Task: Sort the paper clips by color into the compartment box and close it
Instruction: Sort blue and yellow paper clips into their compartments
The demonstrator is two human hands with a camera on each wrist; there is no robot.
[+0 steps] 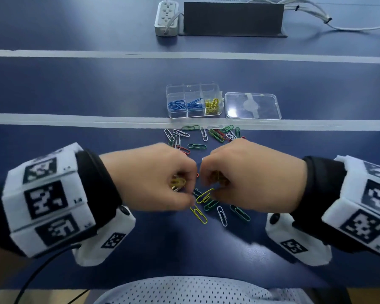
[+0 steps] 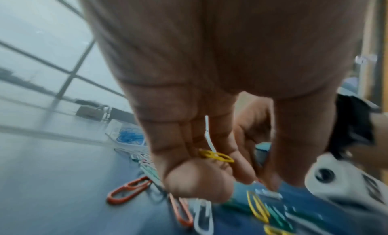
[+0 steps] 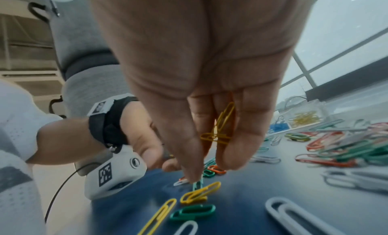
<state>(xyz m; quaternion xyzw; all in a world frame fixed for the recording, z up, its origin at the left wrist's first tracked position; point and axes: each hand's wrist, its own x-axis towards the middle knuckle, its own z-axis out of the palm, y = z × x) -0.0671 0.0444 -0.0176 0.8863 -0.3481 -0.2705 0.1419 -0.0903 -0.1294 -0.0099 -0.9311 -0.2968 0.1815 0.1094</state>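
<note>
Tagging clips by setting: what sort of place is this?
Probably an office or lab worktable: a power strip with cables, tape lines across the blue table, and large windows behind.

the clear compartment box (image 1: 193, 100) sits open on the blue table, its near row holding blue clips (image 1: 177, 104) in the left and middle cells and yellow clips (image 1: 212, 105) in the right cell. its clear lid (image 1: 252, 105) lies flat just beside it on the right. loose paper clips (image 1: 203, 137), green, white, red and yellow, lie scattered on the table in front of the box. a loose yellow clip (image 1: 198, 213) lies flat at the near edge of the scatter.
</note>
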